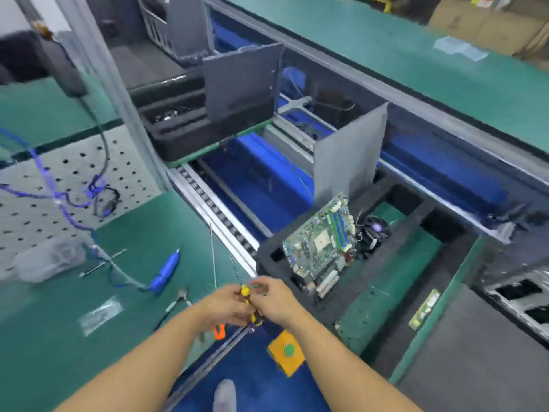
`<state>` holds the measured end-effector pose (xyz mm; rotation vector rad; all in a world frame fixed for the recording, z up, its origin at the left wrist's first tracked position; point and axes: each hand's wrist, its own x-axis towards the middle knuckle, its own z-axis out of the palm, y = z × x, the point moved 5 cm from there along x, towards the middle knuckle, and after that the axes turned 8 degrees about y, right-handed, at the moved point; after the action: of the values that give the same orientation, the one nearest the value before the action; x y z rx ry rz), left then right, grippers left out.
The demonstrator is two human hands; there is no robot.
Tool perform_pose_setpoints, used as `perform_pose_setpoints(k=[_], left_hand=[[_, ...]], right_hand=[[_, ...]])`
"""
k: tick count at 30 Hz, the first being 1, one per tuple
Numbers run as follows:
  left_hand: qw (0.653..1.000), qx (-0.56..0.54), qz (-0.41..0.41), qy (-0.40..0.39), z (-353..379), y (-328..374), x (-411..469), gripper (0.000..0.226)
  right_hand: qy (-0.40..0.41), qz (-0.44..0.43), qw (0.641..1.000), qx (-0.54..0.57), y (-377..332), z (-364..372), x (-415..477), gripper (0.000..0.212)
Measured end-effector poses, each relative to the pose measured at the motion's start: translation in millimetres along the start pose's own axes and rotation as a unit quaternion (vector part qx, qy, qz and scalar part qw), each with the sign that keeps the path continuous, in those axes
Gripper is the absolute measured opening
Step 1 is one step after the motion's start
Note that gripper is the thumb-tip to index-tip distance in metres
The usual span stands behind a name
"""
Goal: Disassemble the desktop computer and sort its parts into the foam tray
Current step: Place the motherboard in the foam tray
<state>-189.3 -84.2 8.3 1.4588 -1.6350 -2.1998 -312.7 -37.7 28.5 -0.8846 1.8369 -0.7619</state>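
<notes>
Head-cam view: two hands meet at centre frame. Left hand (227, 304) grips a yellow & black screwdriver (246, 292); right hand (277, 298) pinches its upper end. Both are over the edge of the green counter (44, 337). Just to their right is the black foam tray (267, 254), w/ motherboard (319, 245) propped tilted in a slot and cooler fan (373, 230) beside it. Blue power tool (165, 272) lies on counter, left.
</notes>
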Motion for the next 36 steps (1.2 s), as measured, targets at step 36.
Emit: perform_pose_setpoints(k=[36], left_hand=[[0.845, 0.427, -0.180, 0.267, -138.9, -88.4, 0.4, 0.026]], right_hand=[[-0.114, 0.129, 0.985, -0.022, 3.9, 89.0, 11.1, 0.033]])
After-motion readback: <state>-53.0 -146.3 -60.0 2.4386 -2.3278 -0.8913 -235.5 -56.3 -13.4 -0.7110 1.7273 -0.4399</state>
